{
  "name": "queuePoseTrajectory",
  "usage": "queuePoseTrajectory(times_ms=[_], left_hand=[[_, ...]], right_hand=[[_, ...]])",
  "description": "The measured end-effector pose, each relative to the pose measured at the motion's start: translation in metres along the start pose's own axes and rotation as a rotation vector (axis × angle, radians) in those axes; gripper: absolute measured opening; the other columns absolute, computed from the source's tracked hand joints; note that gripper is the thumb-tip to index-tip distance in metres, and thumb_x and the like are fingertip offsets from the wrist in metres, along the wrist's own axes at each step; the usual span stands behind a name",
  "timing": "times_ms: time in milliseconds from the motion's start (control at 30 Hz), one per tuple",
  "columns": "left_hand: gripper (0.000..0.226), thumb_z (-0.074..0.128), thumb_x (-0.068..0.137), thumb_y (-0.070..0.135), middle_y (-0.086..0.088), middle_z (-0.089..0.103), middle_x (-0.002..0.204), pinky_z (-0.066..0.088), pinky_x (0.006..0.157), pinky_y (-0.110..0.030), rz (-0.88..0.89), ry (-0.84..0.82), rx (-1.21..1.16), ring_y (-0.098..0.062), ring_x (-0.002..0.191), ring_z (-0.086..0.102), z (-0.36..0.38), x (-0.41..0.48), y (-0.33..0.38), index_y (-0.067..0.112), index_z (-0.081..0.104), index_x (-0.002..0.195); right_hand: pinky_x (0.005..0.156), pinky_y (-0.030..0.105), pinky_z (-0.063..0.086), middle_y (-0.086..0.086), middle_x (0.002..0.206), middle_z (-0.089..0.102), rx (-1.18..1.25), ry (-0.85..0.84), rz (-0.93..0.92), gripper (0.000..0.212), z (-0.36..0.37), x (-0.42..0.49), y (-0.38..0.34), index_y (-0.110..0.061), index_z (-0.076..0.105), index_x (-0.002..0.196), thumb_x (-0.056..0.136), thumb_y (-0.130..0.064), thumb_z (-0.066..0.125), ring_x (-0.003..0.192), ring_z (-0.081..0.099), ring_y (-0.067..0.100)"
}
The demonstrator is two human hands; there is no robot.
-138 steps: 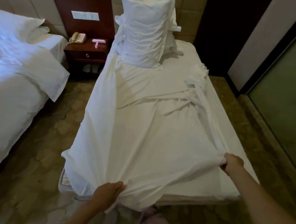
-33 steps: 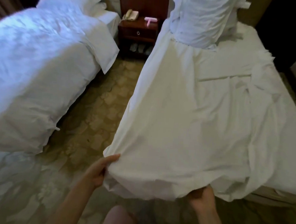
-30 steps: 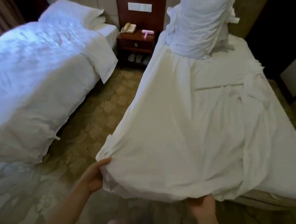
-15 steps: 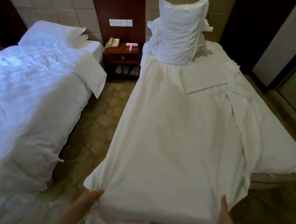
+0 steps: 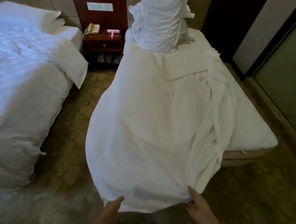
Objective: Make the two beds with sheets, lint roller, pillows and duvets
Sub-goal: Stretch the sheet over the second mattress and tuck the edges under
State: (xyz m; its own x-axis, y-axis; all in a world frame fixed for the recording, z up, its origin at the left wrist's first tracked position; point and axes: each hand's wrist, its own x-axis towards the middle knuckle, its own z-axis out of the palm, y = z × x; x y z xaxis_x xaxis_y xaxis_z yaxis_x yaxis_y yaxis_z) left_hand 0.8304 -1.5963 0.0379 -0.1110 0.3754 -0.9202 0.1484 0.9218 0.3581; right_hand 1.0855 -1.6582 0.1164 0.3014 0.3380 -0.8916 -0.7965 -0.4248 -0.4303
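Matt, creased cloth sheet (image 5: 151, 129) — glossy dark wood nightstand (image 5: 102, 44).

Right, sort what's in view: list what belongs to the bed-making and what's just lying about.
For the job: sheet over the mattress; stacked pillows at its head; lint roller on the nightstand; duvet and pillow on the other bed.
Lying about: telephone; what look like slippers on the nightstand's lower shelf; wall switches.
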Motion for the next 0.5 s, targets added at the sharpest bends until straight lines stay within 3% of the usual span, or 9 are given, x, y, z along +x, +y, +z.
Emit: queuePoseTrajectory(times_ms=[33, 67, 100, 167, 233, 300, 367, 433, 500], left_hand=[[0.061, 0.065, 0.088, 0.026, -0.023, 0.060, 0.110, 0.050, 0.085, -0.043, -0.065, -0.160, -0.126, -0.039, 0.101, 0.058, 0.014, -0.033, 0.015, -0.001, 0.040, 0.138], [0.060, 0.062, 0.090, 0.035, -0.022, 0.062, 0.094, 0.051, 0.070, -0.041, -0.136, -0.237, -0.066, -0.038, 0.084, 0.060, 0.046, -0.066, 0.023, 0.000, 0.043, 0.135], [0.059, 0.057, 0.090, 0.044, -0.021, 0.062, 0.086, 0.049, 0.062, -0.039, -0.210, -0.370, -0.201, -0.037, 0.074, 0.059, 0.075, -0.077, 0.023, -0.003, 0.051, 0.124], [0.061, 0.052, 0.089, 0.053, -0.023, 0.063, 0.100, 0.050, 0.064, -0.039, -0.226, -0.522, -0.314, -0.036, 0.083, 0.061, 0.124, -0.098, 0.021, -0.005, 0.058, 0.108], [0.042, 0.054, 0.093, 0.040, -0.013, 0.060, 0.119, 0.049, 0.069, -0.022, -0.132, -0.482, -0.542, -0.028, 0.102, 0.055, 0.166, -0.110, 0.034, 0.014, 0.046, 0.125], [0.033, 0.047, 0.099, 0.025, -0.008, 0.072, 0.093, 0.051, 0.066, -0.021, -0.025, -0.448, -0.679, -0.024, 0.094, 0.057, 0.191, -0.108, 0.045, 0.017, 0.042, 0.131], [0.039, 0.051, 0.096, 0.023, -0.011, 0.071, 0.079, 0.057, 0.069, -0.036, -0.012, -0.405, -0.696, -0.027, 0.084, 0.058, 0.203, -0.102, 0.056, 0.008, 0.049, 0.133], [0.031, 0.049, 0.096, 0.020, -0.016, 0.071, 0.075, 0.059, 0.054, -0.040, -0.023, -0.407, -0.610, -0.034, 0.076, 0.065, 0.204, -0.099, 0.059, -0.001, 0.054, 0.119], [0.025, 0.048, 0.090, 0.012, -0.022, 0.070, 0.077, 0.056, 0.046, -0.045, -0.052, -0.483, -0.622, -0.036, 0.065, 0.069, 0.201, -0.103, 0.054, -0.005, 0.057, 0.106]], right_hand=[[0.098, 0.045, 0.040, 0.013, 0.119, 0.055, 0.010, -0.031, 0.017, 0.041, -0.006, 0.002, -0.007, -0.003, 0.046, 0.128, 0.091, -0.012, 0.059, 0.101, 0.049, 0.033], [0.100, 0.045, 0.039, 0.013, 0.113, 0.056, -0.005, -0.063, 0.043, 0.034, -0.008, 0.000, -0.014, -0.005, 0.047, 0.123, 0.092, -0.012, 0.057, 0.102, 0.049, 0.034], [0.100, 0.046, 0.041, 0.012, 0.108, 0.057, -0.005, -0.106, 0.063, 0.026, -0.012, -0.002, -0.021, -0.005, 0.050, 0.116, 0.092, -0.012, 0.057, 0.102, 0.050, 0.034], [0.086, 0.043, 0.047, 0.011, 0.097, 0.062, -0.080, -0.191, 0.069, 0.014, -0.023, -0.005, -0.035, 0.000, 0.056, 0.098, 0.092, -0.012, 0.057, 0.091, 0.056, 0.033], [0.069, 0.039, 0.047, 0.011, 0.083, 0.066, -0.126, -0.251, 0.063, 0.011, -0.034, -0.008, -0.051, -0.002, 0.059, 0.086, 0.091, -0.011, 0.057, 0.080, 0.057, 0.031], [0.065, 0.037, 0.045, 0.012, 0.074, 0.069, -0.051, -0.273, 0.051, 0.008, -0.046, -0.008, -0.064, -0.003, 0.062, 0.087, 0.090, -0.009, 0.057, 0.080, 0.057, 0.030], [0.074, 0.041, 0.047, 0.013, 0.078, 0.069, 0.157, -0.294, 0.044, 0.009, -0.059, -0.002, -0.078, -0.004, 0.063, 0.089, 0.090, -0.011, 0.057, 0.085, 0.058, 0.031], [0.090, 0.046, 0.045, 0.016, 0.087, 0.067, 0.394, -0.323, 0.082, 0.014, -0.063, 0.015, -0.091, -0.001, 0.062, 0.094, 0.083, -0.009, 0.060, 0.097, 0.057, 0.036], [0.100, 0.049, 0.039, 0.017, 0.100, 0.065, 0.468, -0.334, 0.080, 0.033, -0.056, 0.023, -0.104, -0.002, 0.059, 0.109, 0.077, -0.009, 0.060, 0.107, 0.055, 0.037]])
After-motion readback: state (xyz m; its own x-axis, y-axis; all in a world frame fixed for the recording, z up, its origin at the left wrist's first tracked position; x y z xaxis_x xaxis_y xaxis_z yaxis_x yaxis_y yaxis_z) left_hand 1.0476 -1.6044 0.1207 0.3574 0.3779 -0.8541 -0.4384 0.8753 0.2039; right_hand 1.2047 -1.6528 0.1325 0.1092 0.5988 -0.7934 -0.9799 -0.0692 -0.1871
